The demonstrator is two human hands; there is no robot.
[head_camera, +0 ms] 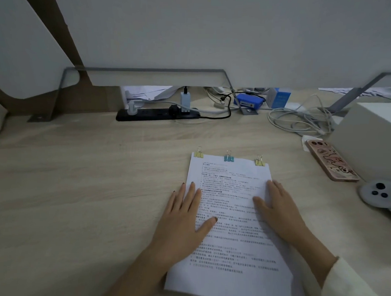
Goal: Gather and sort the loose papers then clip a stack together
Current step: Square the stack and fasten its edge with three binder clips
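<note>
Hands are lying flat, fingers straight: left hand point(183, 216) and right hand point(279, 208) pressing the clipped paper stack point(231, 237) near the desk's point(78, 188) near edge.

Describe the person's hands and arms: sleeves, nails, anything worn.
The left hand has dark-painted nails and a bare forearm, no sleeve in view. The right hand comes out of a loose off-white sleeve. No rings, watch or gloves show on either.

The place looked like an office workstation: a pale wood-grain desk point(78, 177) stood against a light grey partition panel point(194, 37) held on grey metal brackets point(347, 99). On the desk lay a black power strip point(151, 114) with chargers plugged in, coiled white cables point(302, 120) and a clipped stack of printed white pages point(231, 248).
</note>
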